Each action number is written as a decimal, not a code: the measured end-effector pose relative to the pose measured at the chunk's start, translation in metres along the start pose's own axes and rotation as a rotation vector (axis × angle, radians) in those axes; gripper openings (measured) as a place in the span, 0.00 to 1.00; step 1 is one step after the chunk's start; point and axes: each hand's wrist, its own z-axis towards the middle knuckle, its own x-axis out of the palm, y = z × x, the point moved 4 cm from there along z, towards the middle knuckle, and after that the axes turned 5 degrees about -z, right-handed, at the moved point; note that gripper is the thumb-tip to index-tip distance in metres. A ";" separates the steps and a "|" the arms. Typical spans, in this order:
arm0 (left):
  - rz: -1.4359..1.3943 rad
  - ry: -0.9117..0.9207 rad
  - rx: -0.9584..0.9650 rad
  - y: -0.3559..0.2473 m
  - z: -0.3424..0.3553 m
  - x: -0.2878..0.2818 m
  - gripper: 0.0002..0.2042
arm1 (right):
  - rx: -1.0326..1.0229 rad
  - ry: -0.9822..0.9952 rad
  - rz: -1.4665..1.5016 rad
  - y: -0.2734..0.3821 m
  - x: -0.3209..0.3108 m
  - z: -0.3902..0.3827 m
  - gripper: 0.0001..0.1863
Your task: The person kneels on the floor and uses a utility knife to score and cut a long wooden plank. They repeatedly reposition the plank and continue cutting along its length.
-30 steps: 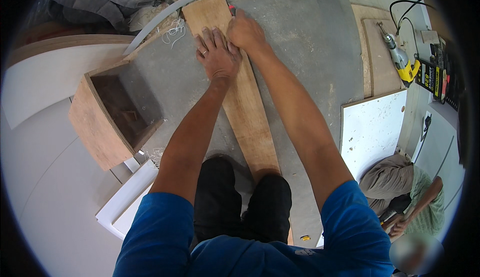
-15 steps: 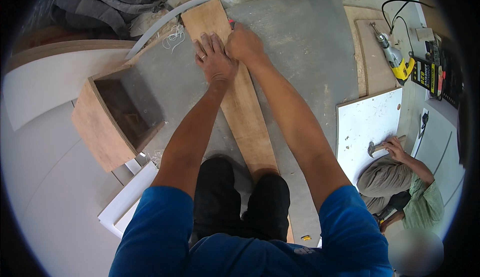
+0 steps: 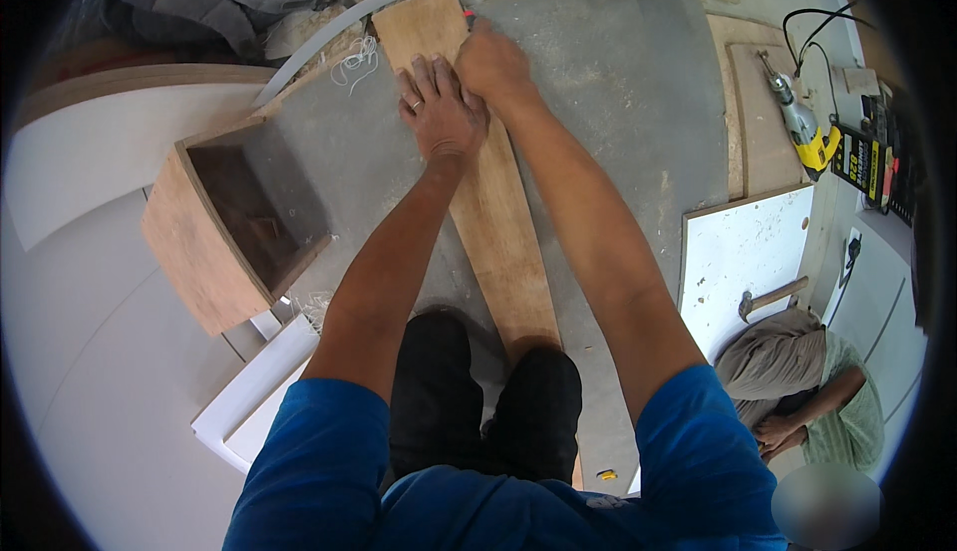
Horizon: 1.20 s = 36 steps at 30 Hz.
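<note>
A long, narrow wooden board (image 3: 498,222) lies on a grey sheet, running from between my knees to the far edge. My left hand (image 3: 446,118) rests flat on it, fingers stretched out, a ring on one. Just to its right, my right hand (image 3: 495,65) is closed at the board's right edge. A small tool (image 3: 470,19) with a red end sticks out beyond my right fist; the rest of it is hidden by the fingers, so its kind does not show. The two hands touch or nearly touch.
An open wooden box (image 3: 214,237) stands at left, near white curved panels (image 3: 110,152). A thin grey strip (image 3: 329,38) arcs behind. At right are a yellow drill (image 3: 802,133), a white board (image 3: 733,252) with a hammer (image 3: 773,297), and a seated person (image 3: 847,402).
My hands and the board look much the same, shifted slightly in view. The person at right has let go of the hammer, which now lies on the white board, and drawn that hand back.
</note>
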 end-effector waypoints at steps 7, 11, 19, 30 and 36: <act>0.018 0.036 0.020 -0.002 -0.004 -0.002 0.37 | -0.034 -0.033 0.023 -0.001 0.000 -0.027 0.23; 0.021 -0.021 -0.009 0.004 0.004 0.001 0.35 | 0.069 0.050 -0.054 -0.017 0.013 -0.064 0.30; 0.014 -0.038 0.013 0.000 -0.005 0.002 0.32 | 0.130 0.228 -0.032 -0.045 0.019 -0.096 0.28; 0.008 -0.125 0.102 -0.005 -0.003 0.005 0.31 | 0.169 0.261 -0.037 -0.120 0.048 -0.248 0.29; 0.012 -0.109 0.085 -0.001 -0.001 0.005 0.31 | 0.129 0.113 0.049 -0.119 0.029 -0.251 0.27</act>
